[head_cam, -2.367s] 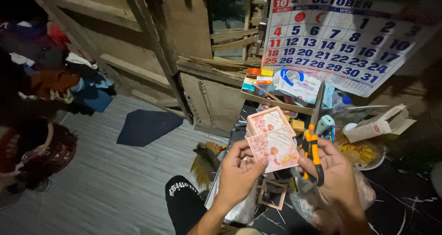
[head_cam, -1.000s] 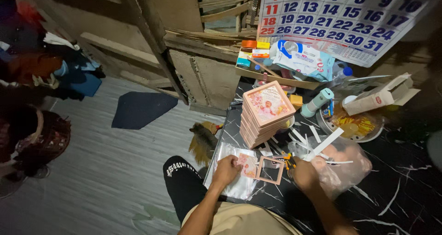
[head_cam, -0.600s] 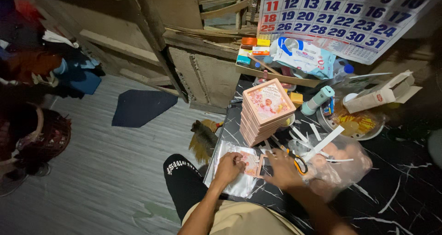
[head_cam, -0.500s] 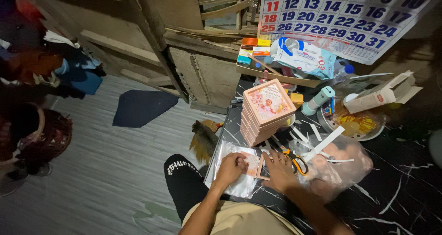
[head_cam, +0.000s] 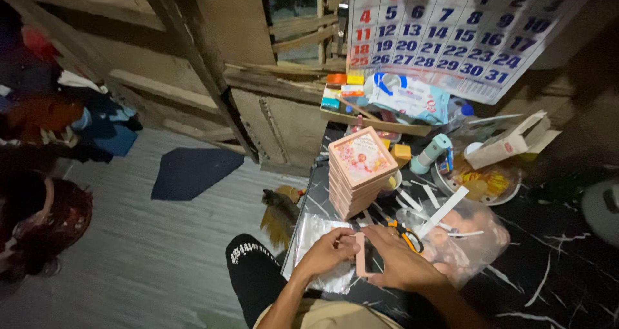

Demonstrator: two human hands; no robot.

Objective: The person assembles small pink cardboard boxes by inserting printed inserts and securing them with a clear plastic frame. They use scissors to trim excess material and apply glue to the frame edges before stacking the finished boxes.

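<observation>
head view, left hand (head_cam: 329, 251), right hand (head_cam: 400, 264) gripping pink frame (head_cam: 361, 257)

Dim room, grey plank-patterned floor (head_cam: 122, 258), dark mat (head_cam: 190, 172) lying on it, bare timber-framed wall (head_cam: 193, 64), large wall calendar (head_cam: 451, 35) at upper right, black marble-veined tabletop (head_cam: 554, 284), clothes pile (head_cam: 58, 119) at left.
</observation>
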